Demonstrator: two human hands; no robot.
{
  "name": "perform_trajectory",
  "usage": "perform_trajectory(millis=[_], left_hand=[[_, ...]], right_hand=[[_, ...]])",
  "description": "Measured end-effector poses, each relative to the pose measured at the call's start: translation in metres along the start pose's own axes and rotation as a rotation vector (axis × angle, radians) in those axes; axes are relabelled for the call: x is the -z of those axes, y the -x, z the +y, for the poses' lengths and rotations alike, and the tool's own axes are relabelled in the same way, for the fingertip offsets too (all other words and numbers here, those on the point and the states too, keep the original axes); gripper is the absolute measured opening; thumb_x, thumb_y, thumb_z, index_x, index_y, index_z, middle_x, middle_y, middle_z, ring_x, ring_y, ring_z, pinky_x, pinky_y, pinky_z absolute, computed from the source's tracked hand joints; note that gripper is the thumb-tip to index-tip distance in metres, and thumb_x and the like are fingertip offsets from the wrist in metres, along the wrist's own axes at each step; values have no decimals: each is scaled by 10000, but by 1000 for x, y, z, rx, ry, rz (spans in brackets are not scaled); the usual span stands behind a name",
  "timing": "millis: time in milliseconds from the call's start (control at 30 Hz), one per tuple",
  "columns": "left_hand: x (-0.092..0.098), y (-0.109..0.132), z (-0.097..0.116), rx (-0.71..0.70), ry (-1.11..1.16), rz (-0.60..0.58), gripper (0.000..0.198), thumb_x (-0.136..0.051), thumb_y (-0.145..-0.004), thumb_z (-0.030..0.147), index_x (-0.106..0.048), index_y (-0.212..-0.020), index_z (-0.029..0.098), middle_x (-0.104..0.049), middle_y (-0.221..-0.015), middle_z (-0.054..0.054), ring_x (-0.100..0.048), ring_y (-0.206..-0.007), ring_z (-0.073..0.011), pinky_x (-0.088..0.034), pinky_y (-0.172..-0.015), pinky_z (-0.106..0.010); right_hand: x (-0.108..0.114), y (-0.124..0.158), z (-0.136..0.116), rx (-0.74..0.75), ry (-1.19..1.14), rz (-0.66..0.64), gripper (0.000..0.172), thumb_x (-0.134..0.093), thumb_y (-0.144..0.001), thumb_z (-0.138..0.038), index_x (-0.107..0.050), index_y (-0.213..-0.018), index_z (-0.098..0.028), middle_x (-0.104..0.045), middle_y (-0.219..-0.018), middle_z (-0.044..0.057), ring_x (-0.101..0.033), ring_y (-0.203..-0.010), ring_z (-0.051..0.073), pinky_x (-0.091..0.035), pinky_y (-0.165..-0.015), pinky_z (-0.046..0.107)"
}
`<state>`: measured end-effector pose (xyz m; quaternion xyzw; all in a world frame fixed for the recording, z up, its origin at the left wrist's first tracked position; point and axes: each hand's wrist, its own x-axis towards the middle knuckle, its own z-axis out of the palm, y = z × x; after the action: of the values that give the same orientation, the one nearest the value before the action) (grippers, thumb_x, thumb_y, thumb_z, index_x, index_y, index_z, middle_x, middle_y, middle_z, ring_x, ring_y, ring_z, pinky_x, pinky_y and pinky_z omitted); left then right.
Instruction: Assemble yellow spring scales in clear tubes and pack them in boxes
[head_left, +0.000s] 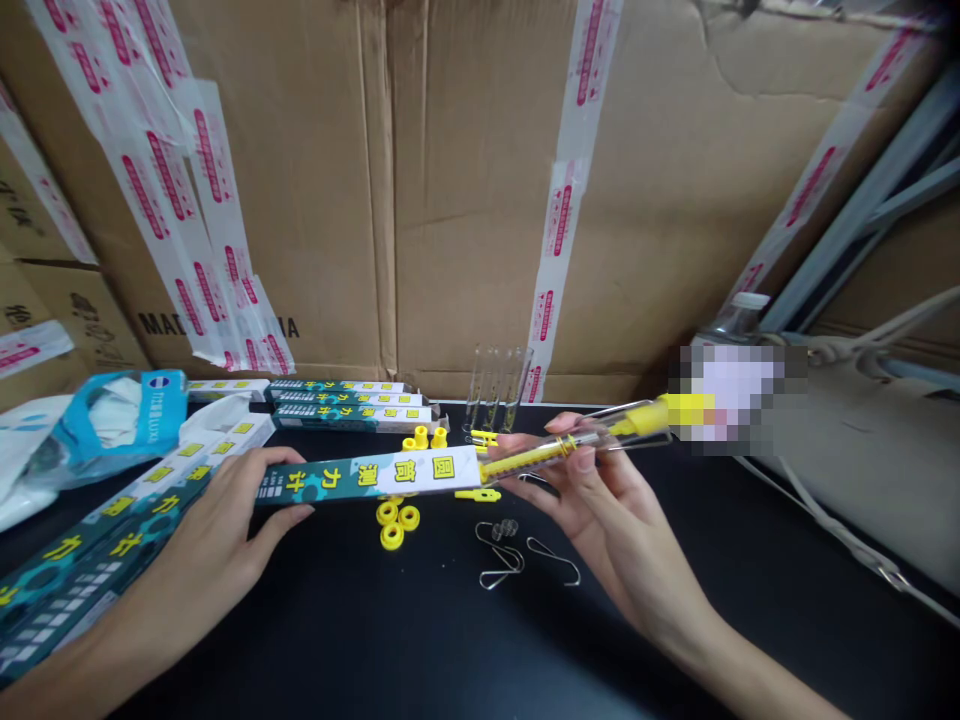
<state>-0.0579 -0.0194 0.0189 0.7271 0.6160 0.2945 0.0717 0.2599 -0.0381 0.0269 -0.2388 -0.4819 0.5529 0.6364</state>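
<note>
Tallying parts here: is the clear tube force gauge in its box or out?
Out: the right hand holds the clear force gauge, its yellow tip only at the end of the teal box in the left hand.

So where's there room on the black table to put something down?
Bare black tabletop lies below the yellow rings and wire hooks, and right of the right hand. It's crowded around the yellow plastic parts behind the rings.
</note>
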Motion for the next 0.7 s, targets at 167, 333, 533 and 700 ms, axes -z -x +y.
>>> perform_trajectory(millis=[167, 333, 533, 700], left_hand=[[-2, 0, 0, -14, 16, -16, 377, -467, -837, 524, -482, -1096, 250, -577, -1136, -93, -540, -1135, -338, -379, -1022, -537], [-3, 2, -3, 12, 23, -45, 390, -468, -864, 549, -481, -1133, 267, -579, -1169, -79, -549, -1135, -334, -386, -1025, -534], [-4, 3, -1, 37, 42, -48, 423, -475, -837, 567, -494, -1138, 271, -591, -1211, -91, -547, -1189, -343, -356, -1066, -548], [-4, 0, 0, 41, 20, -47, 418, -472, -832, 566, -492, -1118, 261, -598, -1158, -87, -553, -1159, -340, -387, -1040, -528]], right_hand=[[3, -1, -2, -63, -51, -27, 155, -592, -989, -386, -667, -1105, -314, -748, -1115, 30, -684, -1132, 232, -555, -986, 431], [3, 0, -2, -124, 170, -22, 203, -719, -903, -362, -726, -1091, -286, -735, -1165, 32, -653, -1155, 234, -495, -1049, 412], [-1, 6, 0, -239, 276, 7, 351, -808, -815, -357, -709, -1147, -304, -712, -1200, 21, -641, -1093, 211, -526, -922, 334], [-2, 3, -3, -199, 145, 88, 419, -780, -847, -373, -632, -1231, -297, -749, -1072, 12, -672, -1028, 175, -503, -948, 305]])
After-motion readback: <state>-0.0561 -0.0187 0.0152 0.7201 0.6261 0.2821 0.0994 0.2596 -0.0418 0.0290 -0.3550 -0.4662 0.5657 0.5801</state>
